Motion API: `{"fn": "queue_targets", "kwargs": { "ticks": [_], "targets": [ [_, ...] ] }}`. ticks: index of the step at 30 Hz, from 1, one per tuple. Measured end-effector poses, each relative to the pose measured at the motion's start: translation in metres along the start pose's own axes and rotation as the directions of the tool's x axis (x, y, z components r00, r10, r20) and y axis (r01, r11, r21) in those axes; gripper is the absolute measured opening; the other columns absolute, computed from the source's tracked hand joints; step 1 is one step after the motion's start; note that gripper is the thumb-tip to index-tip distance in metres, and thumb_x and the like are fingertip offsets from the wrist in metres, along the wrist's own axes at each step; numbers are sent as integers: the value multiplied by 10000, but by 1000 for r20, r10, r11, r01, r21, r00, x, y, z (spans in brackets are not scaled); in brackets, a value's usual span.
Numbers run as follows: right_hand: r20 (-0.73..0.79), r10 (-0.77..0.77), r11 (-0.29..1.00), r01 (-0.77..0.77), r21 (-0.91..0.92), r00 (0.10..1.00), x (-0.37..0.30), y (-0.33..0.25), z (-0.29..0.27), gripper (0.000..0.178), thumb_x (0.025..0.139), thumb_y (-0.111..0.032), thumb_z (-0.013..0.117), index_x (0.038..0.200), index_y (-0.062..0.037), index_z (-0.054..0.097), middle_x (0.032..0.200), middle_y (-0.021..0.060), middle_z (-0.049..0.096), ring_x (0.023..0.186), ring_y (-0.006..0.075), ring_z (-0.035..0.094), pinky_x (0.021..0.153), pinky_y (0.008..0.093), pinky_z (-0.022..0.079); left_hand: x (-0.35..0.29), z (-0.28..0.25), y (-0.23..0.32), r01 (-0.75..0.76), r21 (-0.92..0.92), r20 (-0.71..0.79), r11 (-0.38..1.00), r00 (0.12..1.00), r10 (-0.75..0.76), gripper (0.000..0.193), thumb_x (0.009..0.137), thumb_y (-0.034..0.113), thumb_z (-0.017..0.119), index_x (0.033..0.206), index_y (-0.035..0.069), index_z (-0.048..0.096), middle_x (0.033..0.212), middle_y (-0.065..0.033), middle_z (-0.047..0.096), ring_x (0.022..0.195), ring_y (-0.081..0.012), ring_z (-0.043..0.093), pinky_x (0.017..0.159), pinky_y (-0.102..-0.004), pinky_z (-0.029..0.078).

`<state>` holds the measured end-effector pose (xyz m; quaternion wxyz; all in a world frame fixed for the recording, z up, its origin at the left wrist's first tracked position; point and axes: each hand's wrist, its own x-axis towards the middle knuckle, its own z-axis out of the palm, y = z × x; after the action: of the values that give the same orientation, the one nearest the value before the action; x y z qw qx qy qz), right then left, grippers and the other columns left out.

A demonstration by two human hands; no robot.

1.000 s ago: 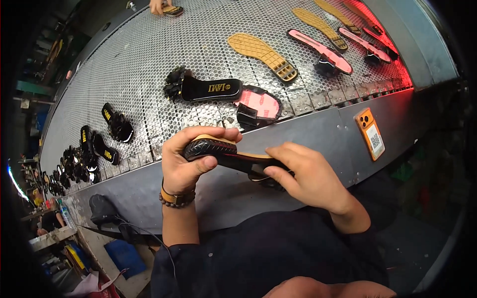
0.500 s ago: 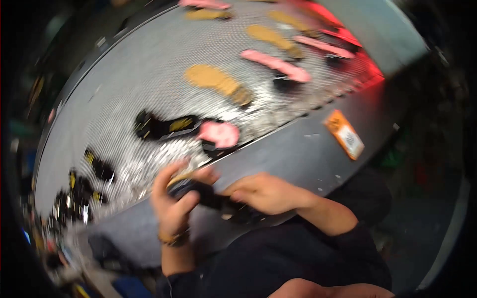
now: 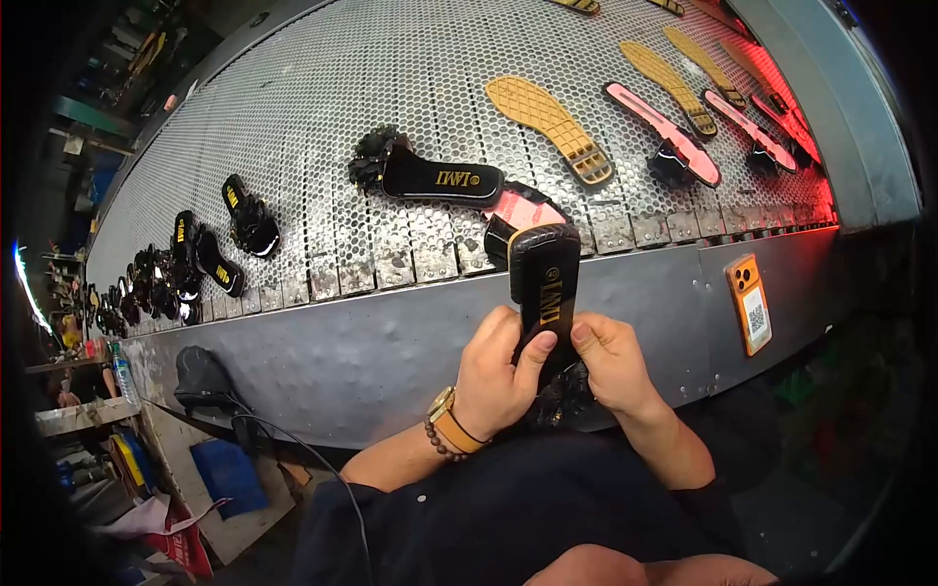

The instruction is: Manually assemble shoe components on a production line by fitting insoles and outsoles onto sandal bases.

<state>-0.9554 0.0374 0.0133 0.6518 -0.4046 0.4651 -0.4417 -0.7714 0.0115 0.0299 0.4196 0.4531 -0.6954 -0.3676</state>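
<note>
Slipper [image 3: 547,273], black and glossy, stands nearly upright between both hands, in front of the belt [image 3: 293,156] and close to the person's chest. Its long axis runs up and away from the hands with a slight lean; the rounded heel end rises above them, while the black bow [image 3: 565,396] sits low, partly hidden between the wrists. Its inner face turns toward the wearer of the camera.

Left hand [image 3: 493,371] pinches it from the left, thumb laid over the inner face and fingers behind. Right hand [image 3: 616,361] closes on the right edge, thumb pressed beside that edge; the fingertips behind do not show. Both hands touch it, so neither is clearly nearer, though the left thumb reaches farther across. The free heel points toward the belt, and in this view covers part of a pink-faced piece [image 3: 521,207]; whether they touch cannot be told.

Just left of that piece, a second slipper [image 3: 445,183] lies lengthwise. A tan sole [image 3: 547,122] rests farther back, and an orange phone [image 3: 749,305] is well to the right, against the metal side [image 3: 391,352].
</note>
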Motion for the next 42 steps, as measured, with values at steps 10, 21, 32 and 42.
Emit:
{"fn": "queue_targets", "kwargs": {
  "ticks": [10,21,32,42],
  "targets": [
    [150,67,876,14,-482,986,-7,-34,6,314,1111,-228,548,1276,0,687,1071,159,752,984,208,706,898,357,539,9,-17,-18,238,-576,69,782,967,-244,804,1014,147,732,1631,-16,244,1367,-123,616,1202,-190,638,1034,-339,524],
    [121,-403,748,403,-527,907,49,-8,5,359,1130,-265,485,1308,25,598,1132,206,668,1029,399,670,909,431,530,5,11,-30,97,-55,-70,994,992,-100,675,1037,306,687,1528,-68,414,1249,-248,665,1138,-384,681,991,-422,534],
    [63,-427,619,342,-707,902,50,-32,16,243,1073,-176,575,1210,23,604,1018,217,655,906,443,658,791,461,536,20,-3,-32,247,-576,64,780,964,-258,399,1045,210,691,1343,-19,554,1233,-91,665,1162,-155,616,1011,-320,503],
    [177,-754,-261,-41,-965,632,192,-18,-91,490,921,-256,741,1320,-15,587,1160,227,621,1112,402,609,945,490,524,93,-108,-15,42,-25,-673,999,738,-48,615,1096,243,546,1591,-43,318,1308,-197,635,1163,-232,645,962,-388,546]
  ]
}}
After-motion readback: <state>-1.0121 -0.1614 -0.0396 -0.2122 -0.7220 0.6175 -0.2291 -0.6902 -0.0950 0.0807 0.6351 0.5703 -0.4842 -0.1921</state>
